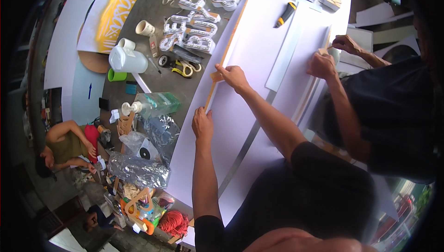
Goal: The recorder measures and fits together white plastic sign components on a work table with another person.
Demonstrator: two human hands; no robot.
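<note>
A large white board (259,34) lies in front of me, with a narrow yellow-brown strip (235,26), like tape or its backing, along its left edge. My left hand (202,125) is closed at the strip's lower end, fingertips pressed on it at the board's edge. Farther up, my right hand (235,77) pinches a small folded brown piece (217,76) between thumb and fingers, against the same strip. Whether that piece is part of the strip, I cannot tell. On the board, right of my hands, lie a long metal ruler (283,64) and a yellow-black utility knife (285,15).
Left of the board stand a pump bottle (159,104), a white jug (128,59), scissors (184,69) and white letter shapes (194,27). Clear plastic wrap (138,169) lies nearer. At right a co-worker's hands (323,63) work along another edge. Another person (69,145) sits at left.
</note>
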